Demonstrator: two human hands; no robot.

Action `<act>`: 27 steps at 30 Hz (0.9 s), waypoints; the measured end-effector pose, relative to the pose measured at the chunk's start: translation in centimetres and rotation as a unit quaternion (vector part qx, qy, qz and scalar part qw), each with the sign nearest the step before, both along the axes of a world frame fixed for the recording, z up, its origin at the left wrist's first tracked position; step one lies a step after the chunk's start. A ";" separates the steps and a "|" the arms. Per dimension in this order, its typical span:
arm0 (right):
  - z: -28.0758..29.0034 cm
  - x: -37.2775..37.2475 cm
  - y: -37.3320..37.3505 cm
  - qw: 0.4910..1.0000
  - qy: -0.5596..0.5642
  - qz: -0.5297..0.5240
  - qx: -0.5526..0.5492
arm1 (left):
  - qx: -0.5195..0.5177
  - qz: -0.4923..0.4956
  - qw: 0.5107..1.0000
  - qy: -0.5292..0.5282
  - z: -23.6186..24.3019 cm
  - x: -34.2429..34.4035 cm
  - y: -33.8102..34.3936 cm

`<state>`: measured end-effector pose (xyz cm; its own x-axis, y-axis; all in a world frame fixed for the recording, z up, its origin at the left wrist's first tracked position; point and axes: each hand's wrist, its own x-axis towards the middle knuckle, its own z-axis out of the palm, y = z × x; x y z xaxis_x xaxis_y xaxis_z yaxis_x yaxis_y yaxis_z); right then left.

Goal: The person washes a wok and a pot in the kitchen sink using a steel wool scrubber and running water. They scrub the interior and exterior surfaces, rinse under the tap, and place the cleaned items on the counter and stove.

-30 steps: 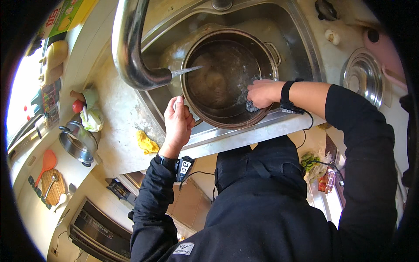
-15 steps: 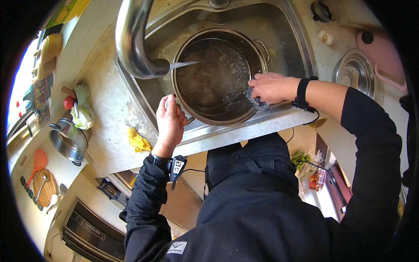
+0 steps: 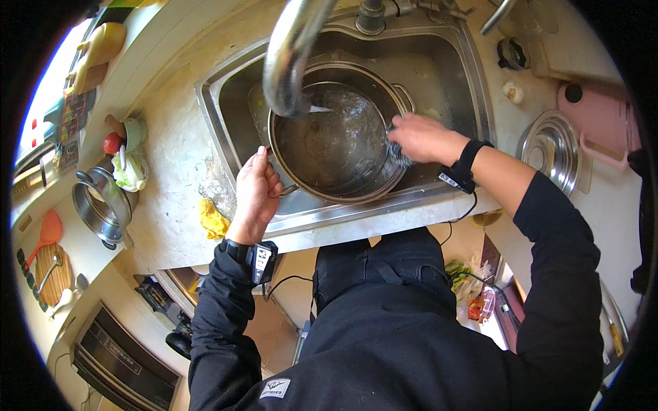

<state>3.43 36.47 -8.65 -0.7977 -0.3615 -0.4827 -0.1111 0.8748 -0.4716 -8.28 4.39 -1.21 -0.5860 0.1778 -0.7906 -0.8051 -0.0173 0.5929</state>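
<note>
A large two-handled metal pot (image 3: 322, 199) with water in it sits in the steel sink (image 3: 473, 82). My left hand (image 3: 258, 190) is closed at the pot's left side, thumb up along the rim and curled fingers against the side handle (image 3: 289, 190). A grey steel wool scrubber (image 3: 396, 156) is pinched in my right hand (image 3: 426, 139), pressed at the right part of the pot's wall and rim. My right fingertips are partly hidden behind the knuckles. Over the pot hangs the curved faucet (image 3: 286, 61), and a thin stream of water runs from it.
Left on the counter lie a yellow cloth (image 3: 213, 218), a lidded steel pot (image 3: 103, 207) and a leafy vegetable (image 3: 130, 172). At right are a metal basin (image 3: 550, 152), a pink cutting board (image 3: 598, 123) and a garlic bulb (image 3: 513, 92).
The view has shifted, so the faucet now appears further right, over the pot. My right hand has moved the scrubber slightly along the pot's right rim. My left hand stays at the handle.
</note>
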 end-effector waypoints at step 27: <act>-8.0 -3.7 -11.1 0.432 -0.344 -0.543 -0.632 | -0.055 0.020 0.998 0.033 21.4 -5.3 3.4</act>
